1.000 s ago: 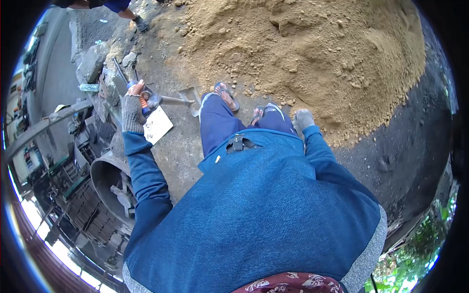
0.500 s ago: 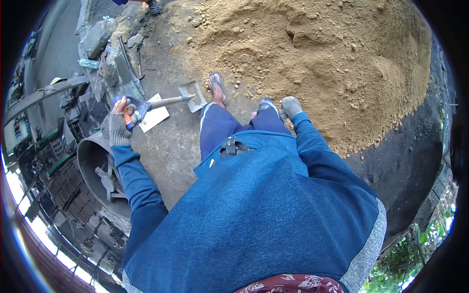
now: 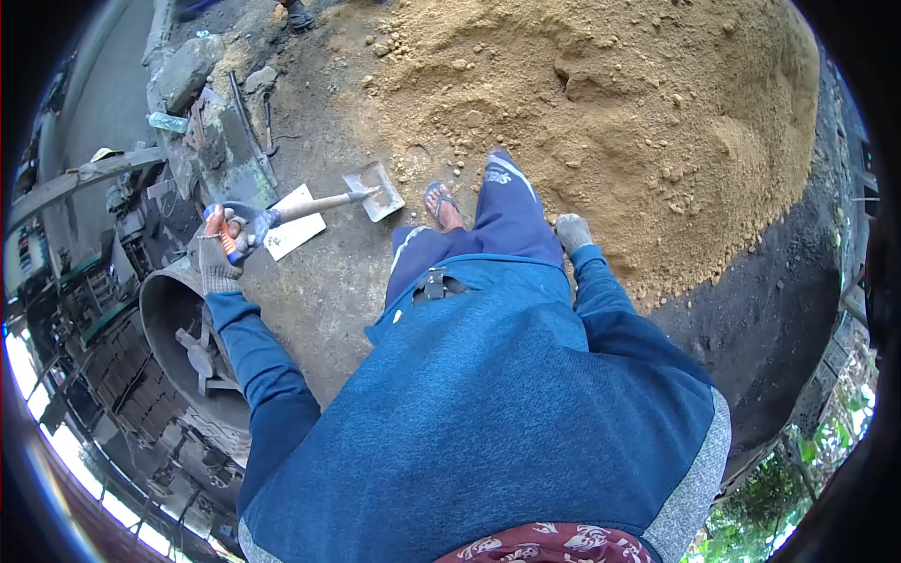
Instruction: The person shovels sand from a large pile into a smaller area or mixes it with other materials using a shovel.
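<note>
My left hand (image 3: 220, 251), in a grey knit glove with bare fingertips, is closed around the blue and orange grip of a shovel (image 3: 324, 204). The shovel slants across the ground, its pale shaft running right to a square metal blade (image 3: 380, 195) beside my left foot. My right hand (image 3: 572, 232), also in a grey glove, hangs by my right thigh in front of the sand pile (image 3: 648, 159). Its fingers are loosely bent and apart from the thumb, with nothing seen in them.
A white board (image 3: 297, 227) lies under the shovel shaft. Long-handled tools (image 3: 249, 127) rest by concrete blocks (image 3: 218, 141), with a plastic bottle (image 3: 168, 122) on them. A large round metal drum (image 3: 160, 324) stands left of me. Part of another person's foot (image 3: 298, 16) shows at the top.
My left foot has drawn back from beside the blade, and my right knee has come forward. My left hand and the shovel grip have shifted slightly left and down; my right hand is slightly lower.
</note>
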Tool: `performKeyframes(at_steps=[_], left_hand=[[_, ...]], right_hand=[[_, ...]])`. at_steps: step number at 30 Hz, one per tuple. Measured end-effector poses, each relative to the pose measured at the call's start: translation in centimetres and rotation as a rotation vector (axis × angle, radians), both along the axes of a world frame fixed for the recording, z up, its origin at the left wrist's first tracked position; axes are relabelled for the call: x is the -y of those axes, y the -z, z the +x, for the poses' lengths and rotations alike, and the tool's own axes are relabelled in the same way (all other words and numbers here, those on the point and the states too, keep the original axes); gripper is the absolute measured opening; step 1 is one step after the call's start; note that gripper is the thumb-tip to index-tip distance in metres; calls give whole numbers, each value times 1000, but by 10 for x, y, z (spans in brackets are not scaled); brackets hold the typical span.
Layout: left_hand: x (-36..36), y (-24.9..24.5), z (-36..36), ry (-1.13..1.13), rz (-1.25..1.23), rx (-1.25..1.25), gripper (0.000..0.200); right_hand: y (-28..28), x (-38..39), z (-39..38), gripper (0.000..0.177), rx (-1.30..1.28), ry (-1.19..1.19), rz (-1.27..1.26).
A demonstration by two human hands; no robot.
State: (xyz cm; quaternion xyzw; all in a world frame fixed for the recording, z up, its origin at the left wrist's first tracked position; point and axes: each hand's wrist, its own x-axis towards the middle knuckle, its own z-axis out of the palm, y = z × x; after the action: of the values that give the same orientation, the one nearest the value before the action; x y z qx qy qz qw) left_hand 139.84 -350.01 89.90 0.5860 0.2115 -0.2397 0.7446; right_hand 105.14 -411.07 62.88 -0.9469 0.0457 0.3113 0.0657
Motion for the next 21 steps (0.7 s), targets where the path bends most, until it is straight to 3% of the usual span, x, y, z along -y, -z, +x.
performKeyframes(at_steps=[4,6,8,9,12,14,16,17,18,20,21], left_hand=[[25,-7,8,-119,76,6,27],[13,-5,10,19,-39,-15,23],[10,-2,19,69,-50,-9,19],[12,-1,22,-51,-15,-5,20],[12,-4,29,-100,-37,11,17],[-9,4,46,-28,-52,-35,19],[-22,10,58,-72,22,-37,28],[-28,9,64,22,-65,-61,28],[-32,9,71,117,-149,-87,28],[-24,4,81,88,-113,-108,33],[-23,3,85,50,-59,-109,32]], right_hand=[[30,-24,-15,22,-8,-66,-82],[28,-42,-4,22,-98,-106,-77],[34,-43,24,23,0,-64,-49],[36,-47,26,24,34,-34,-32],[21,-62,20,25,94,104,49],[26,-53,22,25,89,240,118],[43,-48,2,26,278,390,135],[46,-47,-7,26,376,463,143],[46,-43,-20,27,352,551,144],[32,-35,-46,30,305,727,152],[18,-29,-66,32,288,594,65]])
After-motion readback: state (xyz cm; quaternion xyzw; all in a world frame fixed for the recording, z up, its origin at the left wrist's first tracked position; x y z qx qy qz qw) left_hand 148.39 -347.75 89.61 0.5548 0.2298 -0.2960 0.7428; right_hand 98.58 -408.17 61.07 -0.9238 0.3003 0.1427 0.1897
